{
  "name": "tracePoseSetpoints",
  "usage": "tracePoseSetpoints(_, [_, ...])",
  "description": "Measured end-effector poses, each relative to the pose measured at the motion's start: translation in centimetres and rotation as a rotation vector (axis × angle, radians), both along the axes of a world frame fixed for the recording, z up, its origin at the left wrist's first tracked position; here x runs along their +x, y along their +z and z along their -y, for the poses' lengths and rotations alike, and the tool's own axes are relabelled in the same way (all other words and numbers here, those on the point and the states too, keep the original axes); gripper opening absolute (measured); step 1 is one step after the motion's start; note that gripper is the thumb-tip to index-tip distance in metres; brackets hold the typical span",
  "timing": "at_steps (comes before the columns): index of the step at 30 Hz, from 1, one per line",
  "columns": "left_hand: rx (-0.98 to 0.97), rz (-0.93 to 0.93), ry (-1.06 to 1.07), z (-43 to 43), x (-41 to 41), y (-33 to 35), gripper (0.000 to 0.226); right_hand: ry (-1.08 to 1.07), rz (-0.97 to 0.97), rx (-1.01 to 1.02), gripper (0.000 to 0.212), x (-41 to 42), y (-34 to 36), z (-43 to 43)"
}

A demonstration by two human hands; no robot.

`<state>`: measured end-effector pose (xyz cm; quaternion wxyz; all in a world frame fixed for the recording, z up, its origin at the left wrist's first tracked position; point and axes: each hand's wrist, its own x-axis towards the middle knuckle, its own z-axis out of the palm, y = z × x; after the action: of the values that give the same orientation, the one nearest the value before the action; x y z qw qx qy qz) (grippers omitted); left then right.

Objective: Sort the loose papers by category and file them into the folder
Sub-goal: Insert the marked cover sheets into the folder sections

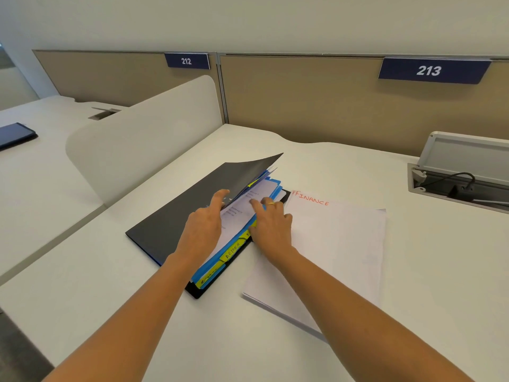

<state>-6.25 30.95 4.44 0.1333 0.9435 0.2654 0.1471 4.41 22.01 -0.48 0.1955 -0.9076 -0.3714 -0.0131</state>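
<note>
The left forearm point(143, 307) and right forearm point(344, 299) reach in from the near edge and meet over the folder. The left hand point(203, 224) has its fingers stretched out, the tips at the edge of the raised black cover point(248, 172), propping it up. I cannot tell whether the thumb pinches anything. The right hand point(271, 224) is loosely spread, its forefinger pressing down on a printed sheet point(239, 213) inside; it grips nothing.

The folder point(170, 216) lies slantwise on the tabletop point(275, 340), half open. It holds blue dividers point(220, 257) with yellow tabs point(232, 247) along their near right edge; one tab seems to read ADMIN, the others are too small to read. White sheets lie between the dividers.

Just right of the folder, touching it, lies the stack of loose papers point(330, 244), its top sheet marked FINANCE in red at the far corner.

This looks like the step of finding the right section, with a good deal still unfiled. Next, the matching tab must be found and the leaves held apart while a sheet from the stack is slid in squarely.

Farther off, an open cable box point(454, 186) sits at the far right.
</note>
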Motion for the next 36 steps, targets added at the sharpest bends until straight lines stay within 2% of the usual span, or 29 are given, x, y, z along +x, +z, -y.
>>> tracePoseSetpoints(3, [-0.028,0.018,-0.002,0.1,-0.1,0.6,0.051,0.237,0.065,-0.220,0.046,0.2,-0.9,0.5])
tracePoseSetpoints(6, [-0.068,0.060,0.000,-0.6,0.0,1.0,0.048,0.283,0.013,-0.325,0.046,0.5,-1.5,1.2])
tracePoseSetpoints(9, [-0.107,0.090,-0.020,-1.1,-0.1,1.2,0.043,0.289,-0.018,-0.320,0.045,0.5,-1.4,1.4])
tracePoseSetpoints(14, [-0.153,0.113,-0.011,-1.5,-0.2,1.2,0.042,0.294,0.040,-0.266,0.038,0.2,-0.7,1.1])
tracePoseSetpoints(18, [-0.207,0.183,-0.015,-1.6,-0.3,1.0,0.042,0.300,0.154,-0.092,0.026,-0.7,0.3,0.0])
tracePoseSetpoints(19, [-0.223,0.191,-0.013,-1.6,-0.3,1.0,0.042,0.297,0.114,-0.041,0.025,-1.1,0.7,-0.3])
tracePoseSetpoints(21, [-0.245,0.196,-0.011,-1.5,-0.3,0.9,0.043,0.237,-0.083,0.106,0.028,-1.9,1.4,-0.9])
tracePoseSetpoints(25, [-0.222,0.222,-0.025,-1.2,-0.4,0.6,0.046,0.040,-0.717,0.452,0.050,-3.1,2.2,-2.6])
tracePoseSetpoints(27, [-0.213,0.225,-0.033,-1.0,-0.5,0.3,0.047,-0.062,-0.918,0.552,0.054,-3.0,2.4,-3.2])
tracePoseSetpoints(30, [-0.214,0.254,-0.044,-0.9,-0.6,-0.3,0.048,-0.143,-0.996,0.584,0.035,-2.8,2.1,-3.6])
tracePoseSetpoints(34, [-0.223,0.274,-0.035,-1.0,-0.7,-0.3,0.045,-0.252,-1.008,0.630,0.029,-2.5,1.4,-3.7])
tracePoseSetpoints(36, [-0.181,0.265,-0.049,-0.9,-0.8,-0.2,0.041,-0.269,-0.989,0.653,0.014,-2.4,1.1,-3.7])
